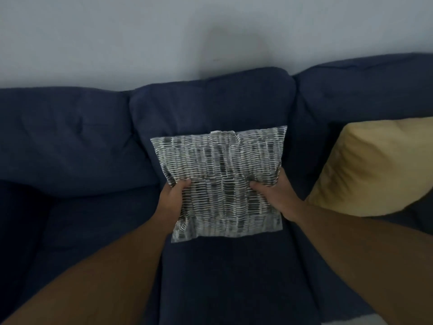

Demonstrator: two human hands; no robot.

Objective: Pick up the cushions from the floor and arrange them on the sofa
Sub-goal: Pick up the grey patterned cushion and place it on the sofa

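A grey-and-white patterned cushion (pixel 221 179) is held over the middle seat of the dark blue sofa (pixel 70 141), its top edge against the middle back cushion. My left hand (pixel 172 198) grips its left side, thumb on the front. My right hand (pixel 274 195) grips its right side the same way. A small white label shows at the cushion's top edge. Whether its lower edge touches the seat I cannot tell.
A yellow cushion (pixel 375 165) leans against the sofa's right back section, close to my right forearm. The left seat and back section of the sofa hold nothing. A pale wall (pixel 164 34) rises behind the sofa.
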